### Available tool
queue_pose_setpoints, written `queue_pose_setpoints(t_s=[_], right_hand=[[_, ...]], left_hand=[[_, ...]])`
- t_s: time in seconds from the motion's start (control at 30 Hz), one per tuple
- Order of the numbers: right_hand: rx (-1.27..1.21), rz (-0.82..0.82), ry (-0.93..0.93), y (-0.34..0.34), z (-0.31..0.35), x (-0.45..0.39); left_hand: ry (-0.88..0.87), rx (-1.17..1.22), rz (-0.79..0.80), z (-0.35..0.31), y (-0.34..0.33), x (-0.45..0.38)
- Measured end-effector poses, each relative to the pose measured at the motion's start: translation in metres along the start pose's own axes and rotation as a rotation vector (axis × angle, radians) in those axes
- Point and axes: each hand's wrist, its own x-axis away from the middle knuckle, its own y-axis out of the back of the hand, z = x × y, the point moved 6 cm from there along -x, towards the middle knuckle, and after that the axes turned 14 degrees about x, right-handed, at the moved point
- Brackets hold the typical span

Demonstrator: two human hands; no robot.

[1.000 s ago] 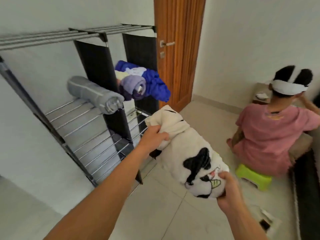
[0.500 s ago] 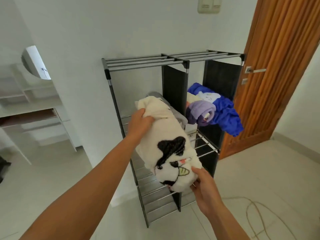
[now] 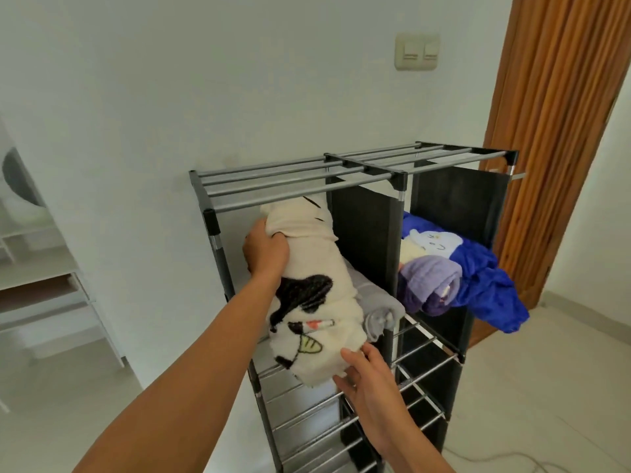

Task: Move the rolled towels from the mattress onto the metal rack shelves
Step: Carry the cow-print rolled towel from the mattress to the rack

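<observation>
White wall (image 3: pixel 205 80) behind, cream towel (image 3: pixel 317 302) in the upper-left bay of the metal rack (image 3: pixel 300 180), left hand (image 3: pixel 266 250) gripping its far end, right hand (image 3: pixel 368 380) open-fingered against the near end.

Four rolled towels: cream (image 3: pixel 314 268), grey (image 3: pixel 379 308), purple (image 3: pixel 430 281), blue (image 3: pixel 485 288); one rack (image 3: pixel 341 179); two hands: left (image 3: pixel 266 250), right (image 3: pixel 368 377).

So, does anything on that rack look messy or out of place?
Yes: the blue towel in the right compartment of the rack lies loose and droops over the shelf's front edge, unlike the tidy purple roll beside it.
</observation>
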Motion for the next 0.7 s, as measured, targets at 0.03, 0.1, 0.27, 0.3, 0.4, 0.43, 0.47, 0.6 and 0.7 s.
queue_pose_setpoints(t_s=[0.03, 0.1, 0.27, 0.3, 0.4, 0.43, 0.47, 0.6, 0.7], right_hand=[[0.002, -0.001, 0.012, -0.005, 0.001, -0.007], [0.0, -0.013, 0.015, -0.011, 0.0, -0.02], [0.087, -0.044, -0.069, -0.016, -0.015, -0.039], [0.113, -0.036, -0.083, -0.018, -0.017, -0.041], [0.171, -0.004, -0.108, -0.027, -0.016, -0.046], [0.178, -0.001, -0.108, -0.029, -0.014, -0.048], [0.181, 0.003, -0.105, -0.031, -0.011, -0.049], [0.237, 0.089, -0.061, -0.038, -0.005, -0.048], [0.315, 0.119, -0.066, -0.034, -0.008, -0.047]], left_hand=[[0.009, -0.002, -0.029, 0.004, 0.002, -0.008], [0.045, -0.042, -0.051, 0.016, 0.003, -0.02], [0.274, -0.225, 0.156, 0.058, -0.013, -0.019], [0.305, -0.262, 0.217, 0.066, -0.017, -0.014], [0.343, -0.41, 0.301, 0.082, -0.022, -0.005], [0.348, -0.438, 0.299, 0.086, -0.023, -0.005], [0.35, -0.456, 0.298, 0.087, -0.024, -0.005], [0.323, -0.52, 0.327, 0.087, -0.031, -0.005], [0.221, -0.619, 0.37, 0.079, -0.044, 0.003]])
